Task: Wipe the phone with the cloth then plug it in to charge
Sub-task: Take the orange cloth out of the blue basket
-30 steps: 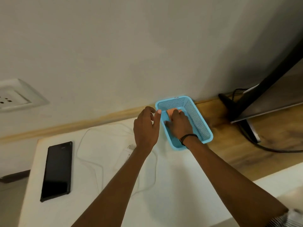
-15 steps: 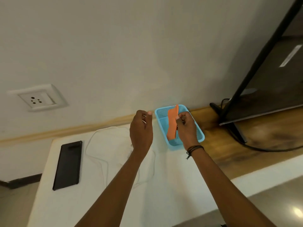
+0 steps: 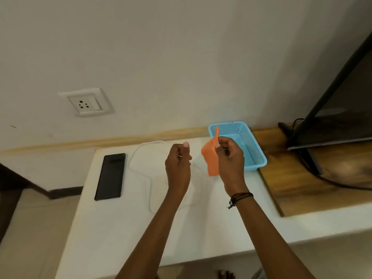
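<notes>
A black phone (image 3: pixel 110 176) lies flat at the left end of the white counter (image 3: pixel 112 228). An orange cloth (image 3: pixel 211 158) hangs from my right hand (image 3: pixel 229 160), pinched at its top edge and held in the air in front of the blue basket (image 3: pixel 249 146). My left hand (image 3: pixel 178 166) hovers just left of the cloth, fingers loosely curled and holding nothing. A white charging cable (image 3: pixel 145 178) loops across the counter between the phone and my hands; its plug is hidden behind my left arm. A white wall socket (image 3: pixel 86 102) sits above the phone.
A dark TV (image 3: pixel 340 101) on a stand occupies the wooden shelf (image 3: pixel 302 182) at the right, with black cables trailing from it. The counter's left edge drops to the floor beside the phone.
My right hand has lifted the orange cloth out of the blue basket and brought it left and toward me. My left hand has curled and drawn back slightly. The camera has tilted up.
</notes>
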